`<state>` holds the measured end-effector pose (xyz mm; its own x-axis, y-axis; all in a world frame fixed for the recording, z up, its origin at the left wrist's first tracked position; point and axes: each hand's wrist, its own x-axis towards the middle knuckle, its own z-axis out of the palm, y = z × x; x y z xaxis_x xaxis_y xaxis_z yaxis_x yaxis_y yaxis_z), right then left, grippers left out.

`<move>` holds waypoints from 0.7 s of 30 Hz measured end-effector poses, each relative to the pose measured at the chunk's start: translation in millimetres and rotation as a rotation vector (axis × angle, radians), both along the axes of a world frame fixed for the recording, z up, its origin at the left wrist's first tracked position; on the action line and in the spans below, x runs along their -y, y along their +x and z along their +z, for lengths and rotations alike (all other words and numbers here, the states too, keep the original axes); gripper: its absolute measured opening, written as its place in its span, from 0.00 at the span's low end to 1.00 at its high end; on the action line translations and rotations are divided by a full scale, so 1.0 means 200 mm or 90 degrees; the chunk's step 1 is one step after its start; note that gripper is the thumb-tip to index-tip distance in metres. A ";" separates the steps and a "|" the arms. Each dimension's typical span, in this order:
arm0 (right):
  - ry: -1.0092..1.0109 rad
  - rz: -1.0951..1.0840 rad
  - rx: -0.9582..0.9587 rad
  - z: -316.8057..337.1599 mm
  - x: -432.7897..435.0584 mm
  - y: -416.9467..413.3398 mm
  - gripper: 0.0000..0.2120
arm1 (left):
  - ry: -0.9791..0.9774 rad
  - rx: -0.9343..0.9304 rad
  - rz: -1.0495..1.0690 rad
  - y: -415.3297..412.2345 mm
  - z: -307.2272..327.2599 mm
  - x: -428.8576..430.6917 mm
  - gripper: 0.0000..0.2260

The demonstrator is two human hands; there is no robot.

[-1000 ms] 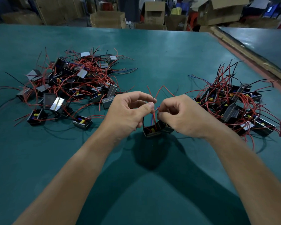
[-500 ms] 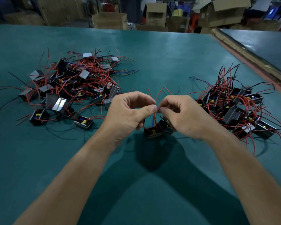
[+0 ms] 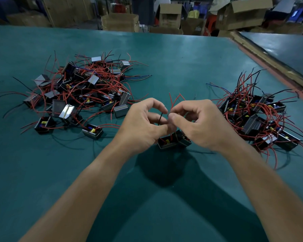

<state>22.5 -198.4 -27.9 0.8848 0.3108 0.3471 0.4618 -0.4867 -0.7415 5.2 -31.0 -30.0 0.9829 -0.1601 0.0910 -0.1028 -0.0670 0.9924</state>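
Two small black box modules (image 3: 173, 141) with a yellow part inside rest on the green table (image 3: 164, 67), just below my hands. Red wires (image 3: 175, 100) and a black wire (image 3: 160, 117) rise from them. My left hand (image 3: 142, 126) pinches the black wire between thumb and fingers. My right hand (image 3: 203, 123) pinches the red wires at the thumb and forefinger, fingertips almost meeting the left hand's. The palms hide where the wires join the modules.
A heap of the same wired modules (image 3: 80, 95) lies on the left, a second heap (image 3: 262, 119) on the right. Cardboard boxes (image 3: 241, 13) stand beyond the far edge. A wooden strip (image 3: 269, 62) borders the table at the right.
Both hands stayed over the two modules. The left thumb dropped from the fingertips, so a black wire now shows in the left hand. The fingertips moved closer together.
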 end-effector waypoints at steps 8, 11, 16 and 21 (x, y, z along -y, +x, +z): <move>-0.017 0.008 -0.006 0.00 0.01 0.00 0.05 | 0.000 -0.020 -0.003 -0.01 0.00 0.02 0.20; -0.023 0.008 -0.012 0.00 0.03 0.01 0.03 | 0.007 -0.015 0.016 0.00 0.00 0.01 0.20; 0.006 0.026 -0.026 0.00 0.03 0.02 0.05 | 0.000 -0.018 0.018 0.00 -0.01 0.01 0.19; 0.026 0.037 -0.045 0.01 0.02 0.01 0.07 | -0.001 -0.010 0.014 0.01 -0.01 0.01 0.19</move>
<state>25.4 -202.8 -26.4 0.8887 0.3490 0.2974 0.4337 -0.4291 -0.7923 6.6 -32.3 -32.7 0.9875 -0.1384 0.0756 -0.0855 -0.0675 0.9940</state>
